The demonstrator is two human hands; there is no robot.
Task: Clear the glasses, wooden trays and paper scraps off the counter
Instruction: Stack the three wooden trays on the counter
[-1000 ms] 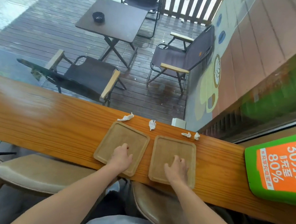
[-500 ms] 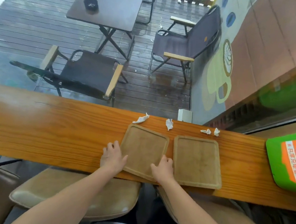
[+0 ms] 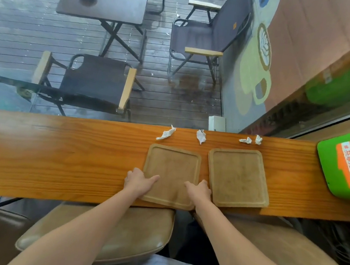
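Gripping left tray (image 3: 171,173), apparently, both hands now.

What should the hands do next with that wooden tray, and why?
Probably lift the left tray and set it on the right tray. Both the left hand and the right hand grip its side edges, and the two trays lie side by side, so stacking clears them together.

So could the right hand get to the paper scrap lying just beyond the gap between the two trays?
Probably yes: the right hand sits on the left tray, and nothing stands between it and that paper scrap.
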